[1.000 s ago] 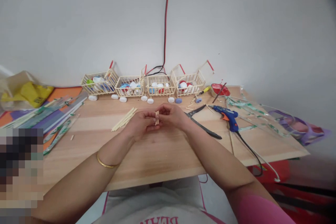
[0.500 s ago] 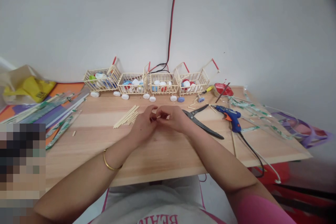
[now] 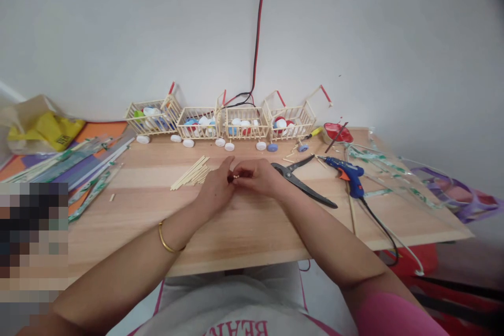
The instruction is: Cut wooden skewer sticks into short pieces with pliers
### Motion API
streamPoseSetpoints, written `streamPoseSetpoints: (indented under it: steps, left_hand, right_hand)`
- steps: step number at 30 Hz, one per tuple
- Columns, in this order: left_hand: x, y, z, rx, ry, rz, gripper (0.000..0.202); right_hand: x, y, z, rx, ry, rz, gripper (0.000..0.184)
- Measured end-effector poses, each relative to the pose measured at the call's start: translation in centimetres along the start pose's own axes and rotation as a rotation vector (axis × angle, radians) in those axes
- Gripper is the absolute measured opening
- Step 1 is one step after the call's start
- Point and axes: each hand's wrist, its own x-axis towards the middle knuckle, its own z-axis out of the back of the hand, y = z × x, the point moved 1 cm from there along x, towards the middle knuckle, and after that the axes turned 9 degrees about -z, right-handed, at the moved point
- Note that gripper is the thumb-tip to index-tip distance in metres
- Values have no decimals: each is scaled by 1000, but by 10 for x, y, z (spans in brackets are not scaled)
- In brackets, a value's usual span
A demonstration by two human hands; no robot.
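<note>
My left hand (image 3: 216, 187) and my right hand (image 3: 258, 177) meet over the middle of the table, their fingers curled toward each other. Pale ends of a few thin wooden sticks (image 3: 235, 176) show between the fingers of my right hand. The curled fingers of my left hand press close to them, but what they grip is hidden. Beside my left hand lies a loose pile of thin wooden sticks (image 3: 189, 173). Black-handled cutting pliers (image 3: 305, 185) rest open to the right of my right hand.
Several small stick-built carts (image 3: 246, 121) with coloured caps inside line the wall. A blue glue gun (image 3: 348, 172) with its cable lies at right, near a red dish (image 3: 337, 133). Plastic-wrapped sticks (image 3: 88, 168) and a yellow bag (image 3: 49, 131) are at left. A blurred person is at lower left.
My hands have shifted slightly against each other, and the fingers of my right hand have closed in more. The view has tilted a little; the objects on the table lie as before.
</note>
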Motion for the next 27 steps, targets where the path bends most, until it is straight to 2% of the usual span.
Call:
streamPoseSetpoints:
  steps: [4,12,20,27]
  left_hand:
    - [0,0,1,6,-14,-13,65]
    - [-1,-1,-1,-3,4,-10,63]
    - [-2,1,-3,5,-14,-40,61]
    - [-2,5,1,-106,-75,-92,65]
  right_hand:
    - [-1,2,0,-54,-49,8,7]
    - [0,-6,-2,15,-73,-84,6]
    - [0,1,-1,-111,-93,-41,1]
    - [-3,5,1,-138,-114,-26,5]
